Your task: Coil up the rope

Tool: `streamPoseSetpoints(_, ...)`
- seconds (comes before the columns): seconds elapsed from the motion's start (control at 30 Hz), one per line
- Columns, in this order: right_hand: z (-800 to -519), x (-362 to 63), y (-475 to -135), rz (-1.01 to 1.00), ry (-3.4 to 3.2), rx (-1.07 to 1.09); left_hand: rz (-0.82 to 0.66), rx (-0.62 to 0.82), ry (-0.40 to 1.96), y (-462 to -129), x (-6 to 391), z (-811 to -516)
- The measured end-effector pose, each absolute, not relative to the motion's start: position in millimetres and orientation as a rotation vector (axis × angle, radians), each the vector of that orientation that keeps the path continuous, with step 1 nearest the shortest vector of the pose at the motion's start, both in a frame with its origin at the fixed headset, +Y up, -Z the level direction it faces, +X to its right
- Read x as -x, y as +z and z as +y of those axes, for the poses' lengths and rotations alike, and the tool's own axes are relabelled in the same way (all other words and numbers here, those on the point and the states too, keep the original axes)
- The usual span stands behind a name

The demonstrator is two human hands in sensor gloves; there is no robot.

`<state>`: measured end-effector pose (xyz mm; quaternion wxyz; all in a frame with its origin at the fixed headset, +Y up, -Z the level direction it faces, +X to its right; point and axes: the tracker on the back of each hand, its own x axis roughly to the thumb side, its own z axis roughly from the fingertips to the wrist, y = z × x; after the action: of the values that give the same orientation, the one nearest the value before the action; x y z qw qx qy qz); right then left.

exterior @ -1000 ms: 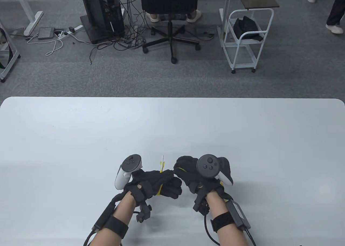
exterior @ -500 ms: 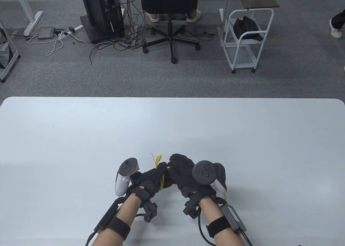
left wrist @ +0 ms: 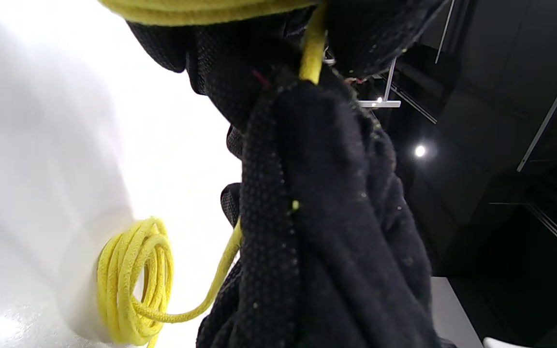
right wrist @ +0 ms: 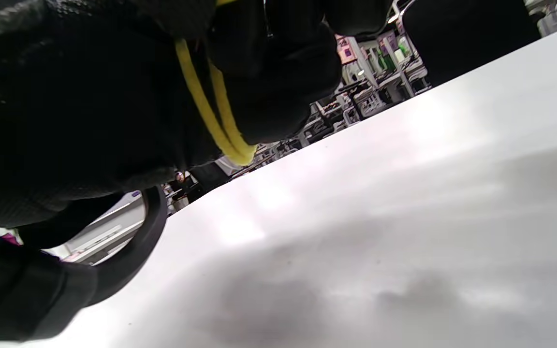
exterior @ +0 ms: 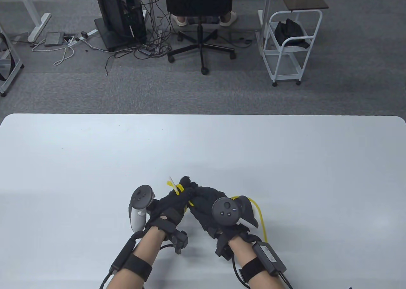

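Observation:
A thin yellow rope is bunched between my two black-gloved hands near the table's front middle. Its white tip sticks up beside the loops. My left hand grips the wound loops. My right hand lies against and partly over the left hand and holds a strand. One loose strand curves out to the right behind the right tracker. In the left wrist view several yellow coils hang below the gloved fingers. In the right wrist view a double strand crosses the closed fingers.
The white table spreads wide around the hands, with its far edge across the middle of the table view. Beyond it on the floor stand an office chair, a white cart and a computer tower with cables.
Both hands have shifted left and a little forward. The right hand has closed in over the left. A loose rope strand now shows to the right of the right tracker.

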<state>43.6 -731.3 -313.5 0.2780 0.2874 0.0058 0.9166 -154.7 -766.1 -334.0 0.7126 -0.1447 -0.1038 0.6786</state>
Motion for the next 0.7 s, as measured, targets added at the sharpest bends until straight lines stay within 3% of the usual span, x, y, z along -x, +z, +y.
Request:
streamPoseSetpoints(0.3, -733, -40, -311, 0.02, 2.536, -0.765, -0.273, 0.299, 1.454, -333, 151, -763)
streamPoseSetpoints(0.43, -735, -37, -310, 0.052, 2.589, -0.794, -0.288, 0.223, 1.487, -332, 154, -758)
streamPoseSetpoints(0.7, -745, -30, -311, 0.192, 2.629, -0.842, -0.347, 0.207, 1.726, -330, 159, -754)
